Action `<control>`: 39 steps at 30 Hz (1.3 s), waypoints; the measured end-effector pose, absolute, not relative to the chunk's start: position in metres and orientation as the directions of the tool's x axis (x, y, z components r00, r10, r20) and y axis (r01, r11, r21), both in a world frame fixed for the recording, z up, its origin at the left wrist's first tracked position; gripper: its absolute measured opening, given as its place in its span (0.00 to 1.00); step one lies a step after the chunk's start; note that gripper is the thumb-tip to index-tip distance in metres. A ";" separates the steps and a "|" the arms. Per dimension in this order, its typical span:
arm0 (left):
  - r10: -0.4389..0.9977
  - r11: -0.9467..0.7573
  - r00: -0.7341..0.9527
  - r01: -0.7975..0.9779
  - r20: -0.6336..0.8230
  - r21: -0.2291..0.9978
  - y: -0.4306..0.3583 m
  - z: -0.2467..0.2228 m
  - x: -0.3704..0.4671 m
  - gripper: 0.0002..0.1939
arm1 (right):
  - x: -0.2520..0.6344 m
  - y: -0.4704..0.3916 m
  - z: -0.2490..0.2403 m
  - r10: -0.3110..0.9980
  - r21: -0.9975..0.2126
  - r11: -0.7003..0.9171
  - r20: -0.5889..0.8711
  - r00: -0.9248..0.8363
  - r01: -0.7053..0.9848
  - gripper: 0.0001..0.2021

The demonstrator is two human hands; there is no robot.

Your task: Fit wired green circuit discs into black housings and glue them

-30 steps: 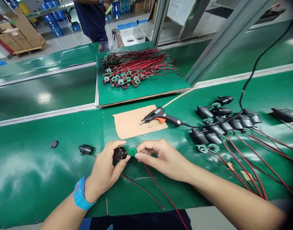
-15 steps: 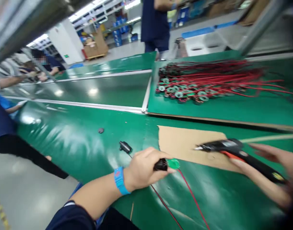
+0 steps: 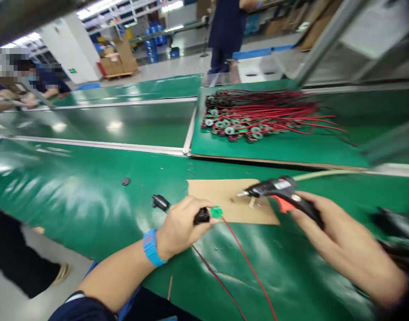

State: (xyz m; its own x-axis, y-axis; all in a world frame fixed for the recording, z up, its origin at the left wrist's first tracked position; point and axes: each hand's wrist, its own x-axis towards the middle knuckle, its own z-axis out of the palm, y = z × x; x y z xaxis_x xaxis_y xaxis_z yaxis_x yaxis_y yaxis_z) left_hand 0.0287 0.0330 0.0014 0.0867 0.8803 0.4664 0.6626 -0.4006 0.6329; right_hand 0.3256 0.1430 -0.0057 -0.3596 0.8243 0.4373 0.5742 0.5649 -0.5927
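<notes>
My left hand [image 3: 182, 225] pinches a black cylindrical part [image 3: 201, 216] with a small green disc [image 3: 216, 212] at its right end. A red wire [image 3: 246, 258] runs from the disc down toward the lower edge. My right hand [image 3: 328, 227] is wrapped round the handle of a black glue gun [image 3: 281, 186] with an orange trigger; its nozzle points left, above a piece of cardboard [image 3: 211, 189]. Left of my left hand, a black plug-like piece [image 3: 161, 202] lies on the green table [image 3: 107, 191].
Many round green-and-black parts with red wires [image 3: 251, 118] are piled on a raised green board [image 3: 281, 151] behind. A small dark disc [image 3: 126, 181] lies at left. Blurred dark objects [image 3: 398, 227] are at right. People stand across the benches and at far left.
The view has shifted, so most things appear further left. My right hand now grips the glue gun's handle more fully, and the nozzle is over the cardboard's middle. My left hand keeps its hold.
</notes>
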 end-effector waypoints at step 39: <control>0.846 -0.440 0.202 0.788 0.494 0.431 0.023 0.015 0.032 0.13 | 0.285 0.076 0.018 0.741 -0.199 0.515 0.591 -0.317 0.834 0.04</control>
